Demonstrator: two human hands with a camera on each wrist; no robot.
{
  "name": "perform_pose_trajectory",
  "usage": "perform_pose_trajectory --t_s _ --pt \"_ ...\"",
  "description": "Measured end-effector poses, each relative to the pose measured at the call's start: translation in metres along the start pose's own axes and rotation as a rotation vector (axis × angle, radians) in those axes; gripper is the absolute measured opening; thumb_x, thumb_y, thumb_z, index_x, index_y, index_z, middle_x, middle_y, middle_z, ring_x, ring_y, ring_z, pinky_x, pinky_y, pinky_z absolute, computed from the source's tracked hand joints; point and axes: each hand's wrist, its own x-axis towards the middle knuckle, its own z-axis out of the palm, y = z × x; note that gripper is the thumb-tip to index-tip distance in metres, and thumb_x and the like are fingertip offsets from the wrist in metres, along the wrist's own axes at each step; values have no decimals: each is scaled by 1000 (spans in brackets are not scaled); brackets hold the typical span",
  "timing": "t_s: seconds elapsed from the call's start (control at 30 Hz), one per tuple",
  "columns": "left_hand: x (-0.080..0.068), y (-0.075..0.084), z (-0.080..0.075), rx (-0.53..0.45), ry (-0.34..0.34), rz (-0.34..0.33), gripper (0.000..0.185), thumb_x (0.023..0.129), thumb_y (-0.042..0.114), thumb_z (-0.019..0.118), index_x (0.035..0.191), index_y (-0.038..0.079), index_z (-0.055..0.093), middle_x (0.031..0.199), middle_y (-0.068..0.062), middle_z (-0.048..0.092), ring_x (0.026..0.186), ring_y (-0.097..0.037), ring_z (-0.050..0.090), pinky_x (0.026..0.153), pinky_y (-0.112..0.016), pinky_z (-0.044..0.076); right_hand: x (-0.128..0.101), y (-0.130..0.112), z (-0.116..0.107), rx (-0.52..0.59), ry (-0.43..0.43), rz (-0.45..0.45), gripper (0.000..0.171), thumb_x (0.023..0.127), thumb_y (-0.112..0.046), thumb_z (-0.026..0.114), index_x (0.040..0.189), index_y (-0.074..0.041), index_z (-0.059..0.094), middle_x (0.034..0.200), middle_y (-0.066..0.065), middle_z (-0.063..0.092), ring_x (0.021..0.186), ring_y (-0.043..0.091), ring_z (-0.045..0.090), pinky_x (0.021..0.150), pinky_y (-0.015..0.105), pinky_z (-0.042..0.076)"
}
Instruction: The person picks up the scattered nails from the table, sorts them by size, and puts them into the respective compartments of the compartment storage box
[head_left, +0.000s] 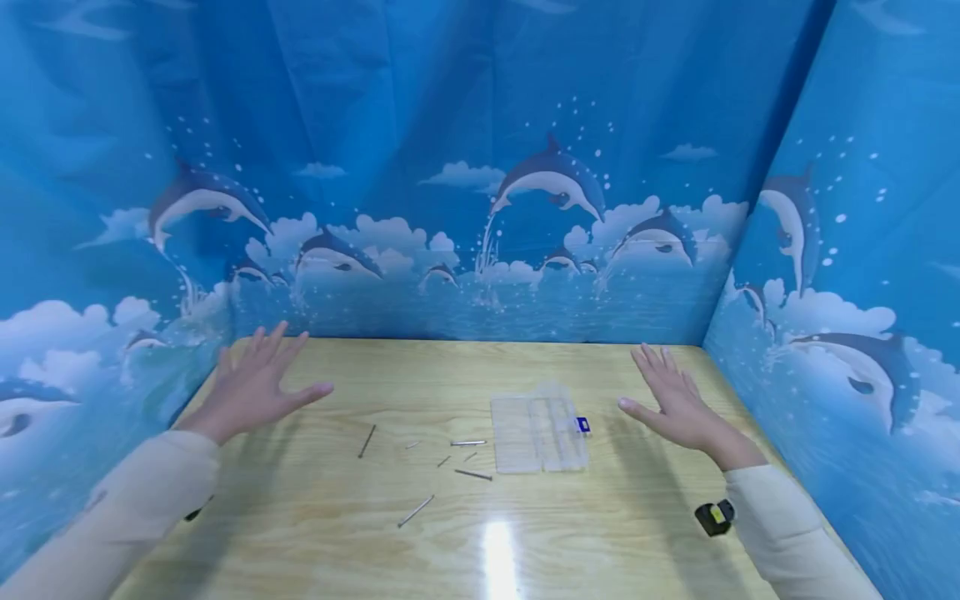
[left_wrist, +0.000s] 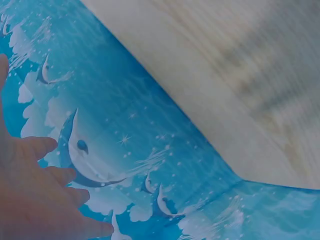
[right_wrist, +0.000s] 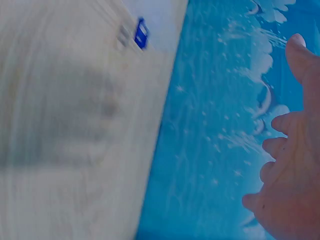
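My left hand (head_left: 251,385) hovers over the left side of the table, fingers spread and thumb pointing inward, holding nothing. Over the right side, my right hand (head_left: 678,408) is likewise raised with straight fingers and nothing in it. Between them lies a clear plastic box (head_left: 517,433) with compartments and a blue latch or label (head_left: 582,425) on its right edge; the right hand is nearest to it. Left of the box several nails or screws are scattered: a dark one (head_left: 367,442), a silver one (head_left: 416,512), one (head_left: 473,475) near the box, and smaller ones (head_left: 444,461).
The wooden table (head_left: 300,533) meets a blue dolphin-print curtain (head_left: 465,300) at its back and sides. A small black device with a yellow mark (head_left: 714,517) shows at the right wrist. Light glares off the table's front middle.
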Motion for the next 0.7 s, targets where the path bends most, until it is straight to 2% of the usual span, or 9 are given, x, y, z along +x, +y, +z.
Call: perform_pose_trajectory --t_s 0.23,0.47,0.7 --pt "-11 -2 18 -118 -34 0 104 84 72 50 153 6 9 158 -24 -5 142 -45 -10 105 -70 -9 7 -3 44 106 -23 -47 84 96 -44 54 153 -4 6 159 22 -1 144 41 -10 109 67 2" --pt "-19 -1 39 -176 -13 36 101 86 66 54 152 3 11 158 -25 1 143 -46 0 111 -65 1 9 -11 83 137 -24 -76 84 95 -40 57 151 1 10 159 21 5 144 42 -4 113 61 5" --pt "-25 2 60 -219 11 42 98 87 61 57 151 0 14 156 -27 6 142 -47 5 112 -63 1 9 -18 109 123 -16 -78 84 95 -43 56 150 3 12 158 21 10 145 41 1 113 59 10"
